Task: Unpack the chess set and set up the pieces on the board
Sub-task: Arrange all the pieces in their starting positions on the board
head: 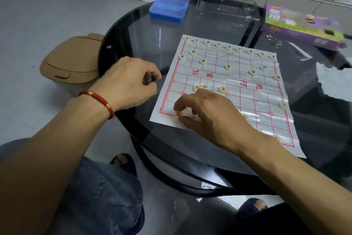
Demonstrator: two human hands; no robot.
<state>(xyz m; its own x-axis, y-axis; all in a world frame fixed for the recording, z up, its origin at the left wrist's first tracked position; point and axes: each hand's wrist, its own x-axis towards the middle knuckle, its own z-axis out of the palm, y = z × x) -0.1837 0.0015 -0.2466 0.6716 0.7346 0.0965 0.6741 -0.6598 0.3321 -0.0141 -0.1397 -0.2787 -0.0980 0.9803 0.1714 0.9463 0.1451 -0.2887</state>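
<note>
A white paper board (266,90) with red grid lines lies on the round black glass table (144,31). Cream round pieces with green characters (227,66) stand in rows along its far side. A few cream pieces with red characters (222,89) lie on the near half, and one (282,105) sits by the right edge. My right hand (211,114) reaches over the near left corner, its fingertips curled around a red-marked piece (178,114) there. My left hand (129,82), with a red bracelet on the wrist, rests at the table's rim left of the board, fingers curled and holding nothing visible.
A blue plastic box (169,7) and a clear plastic lid (228,10) stand at the table's far side. At far right lie a purple carton (301,23) and metal rings (273,39). A tan lidded bin (74,63) stands on the floor to the left.
</note>
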